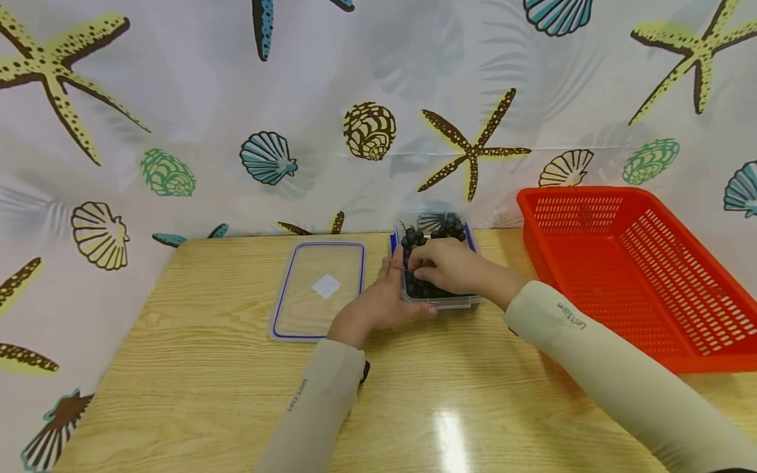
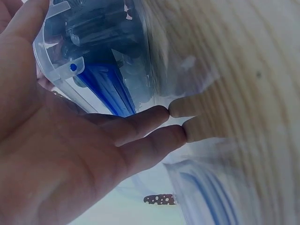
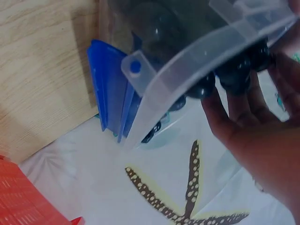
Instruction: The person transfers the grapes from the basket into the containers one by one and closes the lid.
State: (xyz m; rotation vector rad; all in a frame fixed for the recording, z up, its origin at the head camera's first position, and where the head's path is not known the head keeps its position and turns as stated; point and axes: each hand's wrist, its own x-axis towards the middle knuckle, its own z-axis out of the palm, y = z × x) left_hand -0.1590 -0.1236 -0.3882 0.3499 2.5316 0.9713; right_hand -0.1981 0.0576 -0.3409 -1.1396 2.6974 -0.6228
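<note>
Head camera: from my remote station I had the dark grapes (image 1: pixel 452 226) inside a clear container (image 1: pixel 458 303) near the back of the table (image 1: pixel 207 374). The left hand (image 1: pixel 387 299) lay along the container's left side and front, fingers mostly straight, bracing rather than clutching. The right hand (image 1: pixel 449 266) was over the grapes, fingers bent down among them. A lid (image 1: pixel 316 316) lay flat to the left; a red basket (image 1: pixel 544 256) stood to the right. For this work among the grapes I judged a light touch best: soft fingertip pressure, stems eased rather than forced, the left hand steadying the wall. The right hand masked much of the grapes, so I could not count them.

Left wrist camera: two straight fingers beside the container, tips at the glossy tabletop. A blue flap (image 2: pixel 105 89) hung open close by; I would have kept the fingers off it. The frame cut off part of the hand, and the grapes were murky through the plastic.

Right wrist camera: fingers against the grapes at the rim, another blue flap (image 3: pixel 108 89) hanging from the wall. The fingertips were partly hidden; I could not tell whether they pinched a grape or only touched. Only a corner of the basket showed.
</note>
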